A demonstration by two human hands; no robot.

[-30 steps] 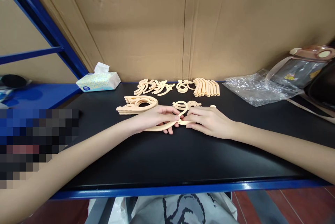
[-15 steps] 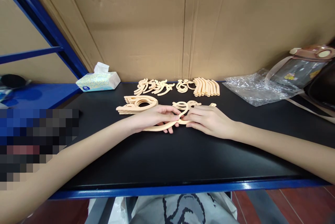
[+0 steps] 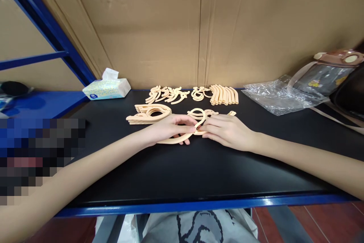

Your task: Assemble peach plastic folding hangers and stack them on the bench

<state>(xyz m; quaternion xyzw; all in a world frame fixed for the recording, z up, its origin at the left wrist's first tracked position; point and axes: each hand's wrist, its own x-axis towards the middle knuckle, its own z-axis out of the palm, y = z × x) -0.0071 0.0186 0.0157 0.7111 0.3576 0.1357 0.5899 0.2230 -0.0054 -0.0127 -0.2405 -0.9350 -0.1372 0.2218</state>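
Observation:
Both hands hold one cream plastic hanger just above the black tabletop. Its curved hook rises between them, and one long arm runs left beneath my left palm. My left hand pinches the joint below the hook with thumb and fingers. Closed around the short right part of the hanger is my right hand, which hides most of that side. Left of the hands lies a stack of folded hangers. Just behind the hands are loose curved pieces, partly covered.
Along the cardboard wall lie a pile of small curved pieces, some hooks and a row of hanger arms. A tissue pack stands back left. At right are a clear plastic bag and a bottle.
The hook between my hands has tilted slightly and stands a little higher. The hanger's left arm has dipped a little. Both hands stay in nearly the same place.

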